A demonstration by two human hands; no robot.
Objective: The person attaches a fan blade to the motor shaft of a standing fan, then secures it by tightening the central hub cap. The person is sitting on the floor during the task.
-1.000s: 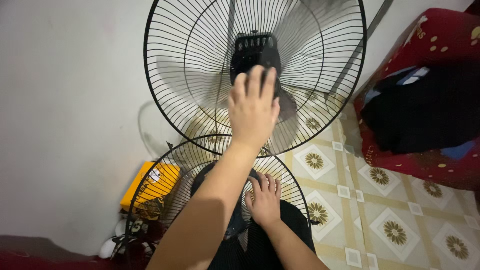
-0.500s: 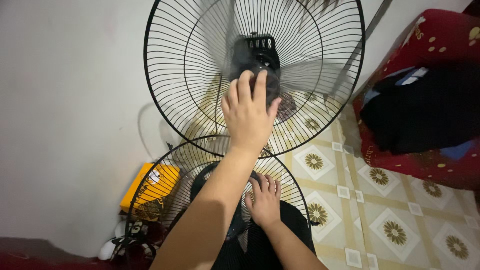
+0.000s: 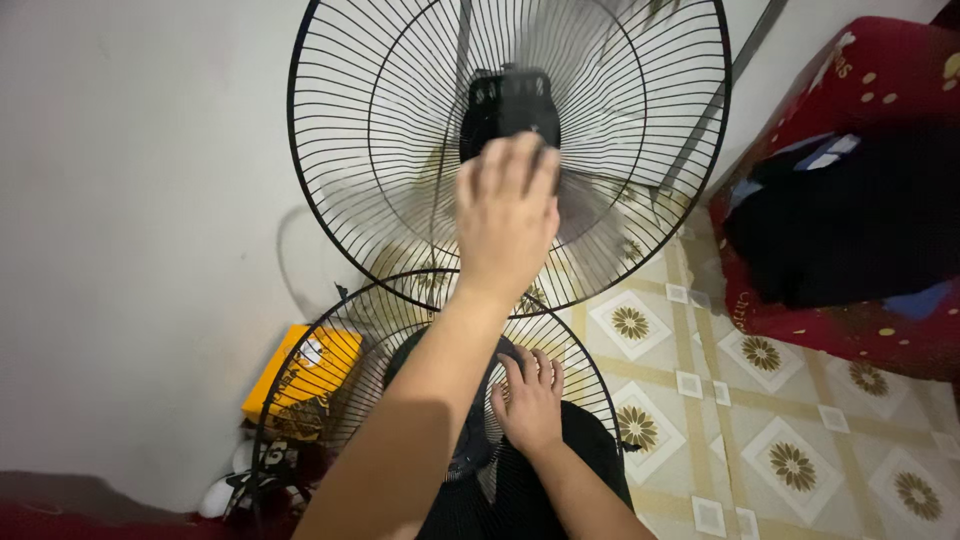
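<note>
A round black wire fan guard point(image 3: 330, 230) stands upright in front of me, with a black motor housing point(image 3: 510, 100) at its centre and pale translucent blades point(image 3: 610, 215) inside it. My left hand point(image 3: 505, 215) reaches up from the lower left. Its fingers are together and curled over the hub just below the motor housing. A second black wire grille point(image 3: 330, 345) lies lower and closer to me. My right hand point(image 3: 530, 400) rests flat on it with the fingers spread, holding nothing.
A pale wall is at the left, and a yellow box point(image 3: 300, 370) sits on the floor beside the lower grille. A red patterned seat point(image 3: 850, 330) with dark clothes point(image 3: 850, 220) stands at the right. The tiled floor point(image 3: 790, 450) has flower motifs.
My left hand has moved up a little toward the motor housing and its fingers have closed together. The right hand stays on the lower grille.
</note>
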